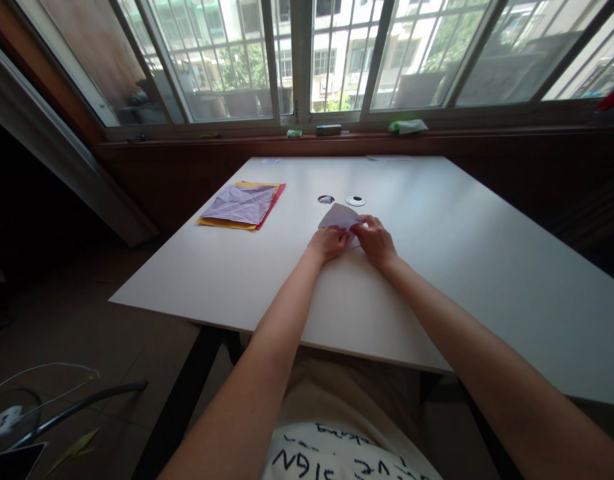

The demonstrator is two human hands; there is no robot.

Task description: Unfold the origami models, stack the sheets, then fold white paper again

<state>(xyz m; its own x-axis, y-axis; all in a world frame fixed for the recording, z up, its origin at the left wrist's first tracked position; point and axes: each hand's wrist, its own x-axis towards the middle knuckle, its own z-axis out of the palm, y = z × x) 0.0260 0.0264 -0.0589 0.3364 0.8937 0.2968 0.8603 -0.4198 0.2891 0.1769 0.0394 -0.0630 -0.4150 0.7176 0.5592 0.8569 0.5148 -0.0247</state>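
In the head view, the left hand (328, 243) and the right hand (375, 241) are both pinching the near edge of a pale lilac folded paper (341, 217) lying on the white counter (487, 267). 2 round discs (355, 201) are lying just behind it, and a stack of coloured paper sheets (241, 205) is resting well to the left.

Single view, worn on the head, looking forward and down over both forearms onto the white table (487, 267). Near edge of the frame taken by lap and shirt; far edge reaching the window (307, 60) behind the table. Hands mid-frame, fairly near. Floor visible at left. Wide, bowed lens.
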